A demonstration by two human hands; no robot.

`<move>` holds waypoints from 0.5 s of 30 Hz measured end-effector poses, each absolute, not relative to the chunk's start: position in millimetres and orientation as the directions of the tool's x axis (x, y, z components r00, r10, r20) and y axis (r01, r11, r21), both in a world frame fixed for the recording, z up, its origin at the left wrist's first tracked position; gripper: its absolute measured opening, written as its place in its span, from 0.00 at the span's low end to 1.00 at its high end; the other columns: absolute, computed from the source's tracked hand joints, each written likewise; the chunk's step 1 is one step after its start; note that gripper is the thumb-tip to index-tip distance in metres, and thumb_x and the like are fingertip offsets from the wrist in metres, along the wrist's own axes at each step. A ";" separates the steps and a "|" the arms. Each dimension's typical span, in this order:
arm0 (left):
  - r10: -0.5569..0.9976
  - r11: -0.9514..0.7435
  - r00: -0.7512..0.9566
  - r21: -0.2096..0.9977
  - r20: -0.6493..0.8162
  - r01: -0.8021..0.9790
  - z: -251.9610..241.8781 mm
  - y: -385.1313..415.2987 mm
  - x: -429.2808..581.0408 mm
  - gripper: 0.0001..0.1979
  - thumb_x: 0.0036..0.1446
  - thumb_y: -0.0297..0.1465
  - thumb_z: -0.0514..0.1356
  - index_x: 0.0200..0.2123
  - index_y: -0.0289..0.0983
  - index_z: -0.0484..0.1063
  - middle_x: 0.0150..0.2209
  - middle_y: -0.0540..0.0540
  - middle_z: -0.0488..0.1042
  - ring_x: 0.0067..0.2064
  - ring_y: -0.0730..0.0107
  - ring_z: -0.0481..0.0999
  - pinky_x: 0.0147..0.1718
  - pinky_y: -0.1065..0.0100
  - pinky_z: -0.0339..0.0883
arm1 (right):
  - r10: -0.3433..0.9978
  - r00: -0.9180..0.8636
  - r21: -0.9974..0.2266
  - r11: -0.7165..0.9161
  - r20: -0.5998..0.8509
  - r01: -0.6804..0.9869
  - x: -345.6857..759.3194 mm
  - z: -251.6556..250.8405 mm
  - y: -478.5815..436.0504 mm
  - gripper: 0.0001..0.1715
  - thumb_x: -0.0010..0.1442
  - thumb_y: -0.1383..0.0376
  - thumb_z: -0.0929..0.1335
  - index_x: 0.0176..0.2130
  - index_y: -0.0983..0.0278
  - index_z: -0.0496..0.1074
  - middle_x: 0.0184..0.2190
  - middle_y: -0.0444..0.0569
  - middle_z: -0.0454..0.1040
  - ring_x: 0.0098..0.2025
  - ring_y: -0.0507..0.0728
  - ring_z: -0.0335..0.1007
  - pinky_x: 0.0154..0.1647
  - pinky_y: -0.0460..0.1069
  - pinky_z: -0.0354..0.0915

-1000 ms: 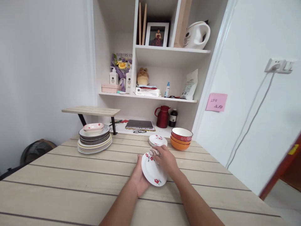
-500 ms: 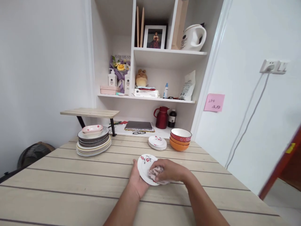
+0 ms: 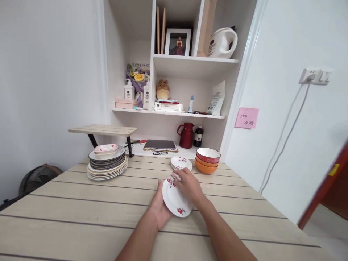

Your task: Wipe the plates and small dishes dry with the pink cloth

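A small white plate (image 3: 174,199) with red flowers is tilted up above the table, held by my left hand (image 3: 160,209) from its left and underneath. The thumb rests at the plate's left rim; the other fingers are hidden behind it. My right hand (image 3: 190,186) is closed around a crumpled pale pinkish cloth (image 3: 176,177), pressed on the plate's far edge. Just beyond lies a short stack of similar flowered plates (image 3: 181,162), partly covered by my right hand.
Stacked bowls (image 3: 208,161), red over orange, stand at the back right. A tall pile of plates (image 3: 107,168) topped by a pink-dotted dish (image 3: 106,149) is at the left, near a small raised shelf (image 3: 103,129). Behind are a laptop (image 3: 161,144) and a red jug (image 3: 186,136).
My right hand has moved the cloth from the plate's lower right to its far edge. The plate has shifted slightly right, showing the lower red flower.
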State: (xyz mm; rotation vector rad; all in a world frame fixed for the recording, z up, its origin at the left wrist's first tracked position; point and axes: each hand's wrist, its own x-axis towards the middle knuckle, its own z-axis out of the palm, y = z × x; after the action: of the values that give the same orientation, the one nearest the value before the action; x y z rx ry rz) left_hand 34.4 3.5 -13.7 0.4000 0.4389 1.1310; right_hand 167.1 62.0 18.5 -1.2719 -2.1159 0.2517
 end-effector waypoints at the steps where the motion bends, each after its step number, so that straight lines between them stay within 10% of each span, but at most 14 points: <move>1: 0.921 0.379 0.367 0.517 -0.131 -0.767 -14.2 3.8 34.2 0.36 0.56 0.53 0.52 0.60 0.35 0.61 0.50 0.37 0.75 0.53 0.52 0.72 0.54 0.55 0.59 | 0.823 -0.351 -0.476 0.550 0.447 0.686 163.4 19.7 58.2 0.22 0.56 0.66 0.66 0.50 0.53 0.71 0.45 0.46 0.69 0.44 0.55 0.68 0.42 0.48 0.61; 15: 0.945 0.327 0.291 0.375 -0.151 -0.867 -24.7 11.6 33.6 0.38 0.59 0.55 0.42 0.59 0.32 0.62 0.53 0.33 0.72 0.53 0.47 0.71 0.53 0.48 0.57 | 0.657 -0.754 -0.556 0.629 0.008 0.543 195.2 43.7 42.2 0.24 0.45 0.63 0.73 0.45 0.51 0.76 0.45 0.44 0.74 0.46 0.59 0.68 0.46 0.49 0.63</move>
State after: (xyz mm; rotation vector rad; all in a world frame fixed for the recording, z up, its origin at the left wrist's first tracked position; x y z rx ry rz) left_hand 33.6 11.6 -24.7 0.2384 0.3750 1.2234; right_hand 195.2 42.2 43.7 -0.9861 -2.6413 0.7979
